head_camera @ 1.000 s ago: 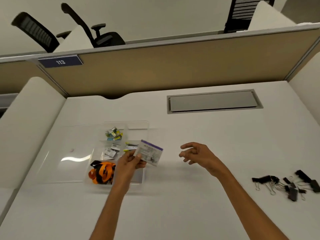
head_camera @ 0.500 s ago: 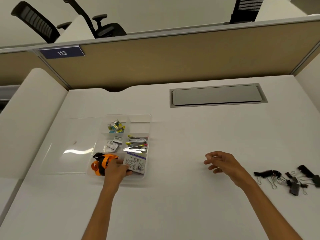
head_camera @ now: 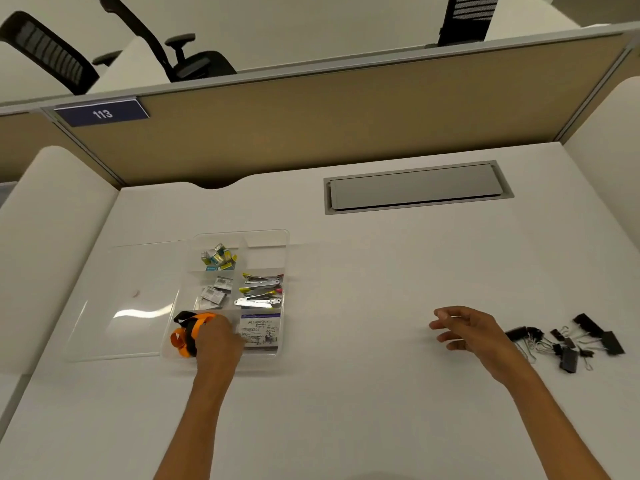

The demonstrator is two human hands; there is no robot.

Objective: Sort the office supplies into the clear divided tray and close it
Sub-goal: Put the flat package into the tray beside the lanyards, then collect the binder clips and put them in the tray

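Head view: a second ago the left hand point(head_camera: 218, 341) held the purple-topped packet point(head_camera: 259, 332) in the air above the clear divided tray point(head_camera: 284, 237). Now the packet lies flat in the tray's near right compartment, left of the frame's centre, below the staplers point(head_camera: 260, 291). The hand sits at the packet's left edge, partly over the orange and black item point(head_camera: 181, 337) in the next compartment. Its fingers are hidden under the back of the hand, so I cannot tell whether the grip still pinches the packet or has let go.

The right hand point(head_camera: 467, 330) has drifted toward the right of the frame. It hovers over the desk point(head_camera: 346, 410) with a loose, spread grip holding nothing, its wrist just beside the binder clips point(head_camera: 568, 344).

By my reading, the packet is as good as sorted. The binder clips at the right edge are the only supplies outside the tray, and the far right compartment looks free for them. The lid point(head_camera: 131, 299) lies flat and open to the tray's left, so closing comes last.
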